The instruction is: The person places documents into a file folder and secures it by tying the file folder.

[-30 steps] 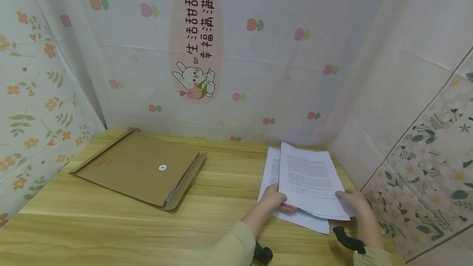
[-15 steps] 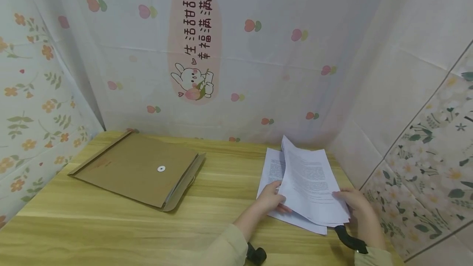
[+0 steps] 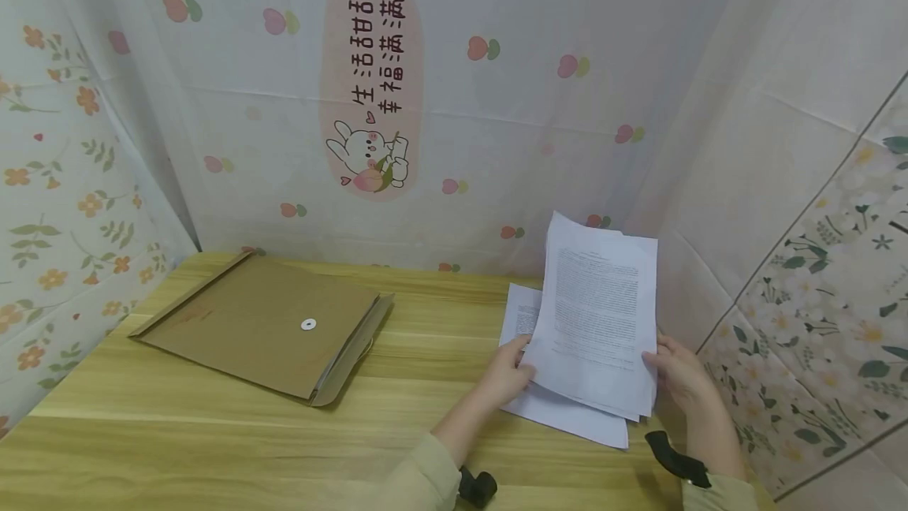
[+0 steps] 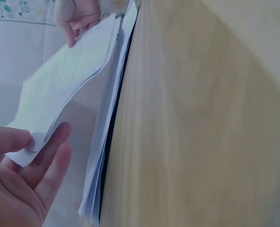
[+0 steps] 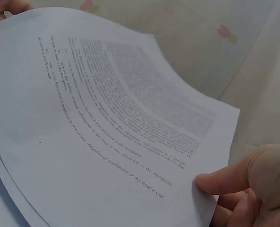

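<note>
Several printed paper sheets (image 3: pixel 596 310) are held up and tilted at the right side of the table. My left hand (image 3: pixel 505 373) pinches their left edge; in the left wrist view the thumb lies on top and the fingers underneath. On the opposite edge my right hand (image 3: pixel 684 375) grips the sheets, its thumb (image 5: pixel 215 183) pressing the printed face. The held sheets bend slightly between the hands. Beneath them another stack of paper (image 3: pixel 567 416) lies on the table, partly covered; its layered edges (image 4: pixel 104 127) show in the left wrist view.
A brown document envelope (image 3: pixel 262 330) with a white round button (image 3: pixel 308 324) lies at the left, its flap (image 3: pixel 355 361) on the side facing the papers. Wood-grain tabletop (image 3: pixel 248 448) spreads in front. Printed cloth (image 3: pixel 496 140) hangs behind, and a patterned wall (image 3: pixel 816 337) stands close at right.
Both hands have raised the held sheets off the lower stack, tilting their far end upward. The sheets bowed midway and now stand more upright. The envelope has stayed put.
</note>
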`<state>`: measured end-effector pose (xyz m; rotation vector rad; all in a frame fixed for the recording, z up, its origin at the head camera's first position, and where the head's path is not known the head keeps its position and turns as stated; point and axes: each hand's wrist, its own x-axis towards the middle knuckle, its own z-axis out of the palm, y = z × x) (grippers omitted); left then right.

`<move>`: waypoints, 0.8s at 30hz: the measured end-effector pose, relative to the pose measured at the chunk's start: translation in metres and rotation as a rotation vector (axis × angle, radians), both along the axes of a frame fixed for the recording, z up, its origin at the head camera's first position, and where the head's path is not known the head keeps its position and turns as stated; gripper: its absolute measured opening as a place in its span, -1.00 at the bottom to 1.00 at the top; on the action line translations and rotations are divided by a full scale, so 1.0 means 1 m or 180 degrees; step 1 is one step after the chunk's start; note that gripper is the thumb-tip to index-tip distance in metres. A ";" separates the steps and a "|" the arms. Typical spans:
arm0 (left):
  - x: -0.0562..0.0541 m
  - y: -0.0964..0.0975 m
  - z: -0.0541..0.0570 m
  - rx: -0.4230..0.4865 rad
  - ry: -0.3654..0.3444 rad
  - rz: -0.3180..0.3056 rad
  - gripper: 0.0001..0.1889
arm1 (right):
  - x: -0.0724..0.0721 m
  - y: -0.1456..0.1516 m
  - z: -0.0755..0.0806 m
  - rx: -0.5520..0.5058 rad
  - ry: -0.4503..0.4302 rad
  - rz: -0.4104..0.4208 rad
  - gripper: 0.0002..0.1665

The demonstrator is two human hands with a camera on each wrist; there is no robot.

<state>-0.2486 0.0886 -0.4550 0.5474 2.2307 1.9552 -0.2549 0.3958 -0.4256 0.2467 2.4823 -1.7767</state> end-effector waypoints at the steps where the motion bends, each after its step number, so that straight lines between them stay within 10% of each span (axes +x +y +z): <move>1: -0.001 -0.003 0.000 0.0021 0.0005 0.0018 -0.42 | -0.001 -0.001 0.001 -0.0082 0.0078 -0.0028 -0.21; 14: -0.008 -0.030 0.002 0.0186 0.0182 0.0364 -0.52 | 0.008 -0.032 0.026 -0.0659 0.1257 0.0345 -0.65; 24: -0.010 -0.044 0.009 0.0565 0.0229 0.0242 -0.59 | 0.007 -0.055 0.027 -0.0744 0.1548 0.0536 -0.78</move>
